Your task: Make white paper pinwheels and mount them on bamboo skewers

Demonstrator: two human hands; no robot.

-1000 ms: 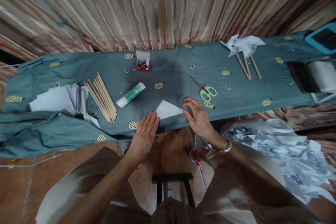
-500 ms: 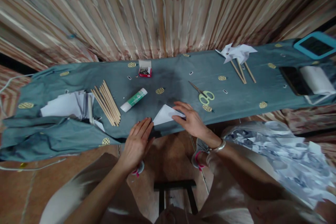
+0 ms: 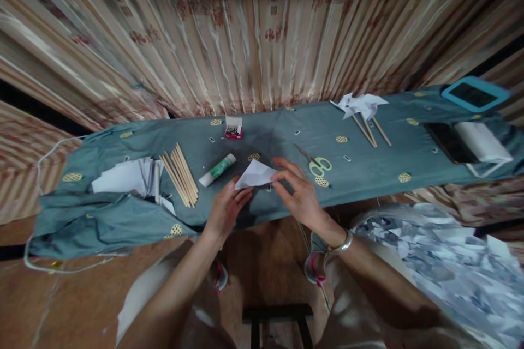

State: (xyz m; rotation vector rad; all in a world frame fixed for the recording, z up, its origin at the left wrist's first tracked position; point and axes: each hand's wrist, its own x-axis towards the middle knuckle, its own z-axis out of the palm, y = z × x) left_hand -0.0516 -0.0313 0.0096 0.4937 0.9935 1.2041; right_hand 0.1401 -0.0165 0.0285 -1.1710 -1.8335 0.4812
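Observation:
A folded white paper triangle point(image 3: 254, 174) is lifted just above the teal cloth-covered table point(image 3: 368, 166), near its front edge. My left hand point(image 3: 226, 208) pinches the paper's left corner. My right hand point(image 3: 298, 194), with a bangle on the wrist, grips its right side with curled fingers. A green-and-white glue stick point(image 3: 217, 169) lies just left of the paper. Green-handled scissors point(image 3: 315, 162) lie just right of my right hand.
A bundle of wooden sticks point(image 3: 180, 174) and a pile of white sheets point(image 3: 126, 177) lie at the left. A small red box point(image 3: 233, 128) sits at the back. Paper pinwheels on sticks point(image 3: 362, 109), a phone point(image 3: 449, 142), a white roll and a tablet are at the right. Paper scraps point(image 3: 442, 251) fill a bag below.
Both hands have closed on the paper triangle and lifted it off the cloth, where before the left palm lay flat beside it. The camera has tilted up.

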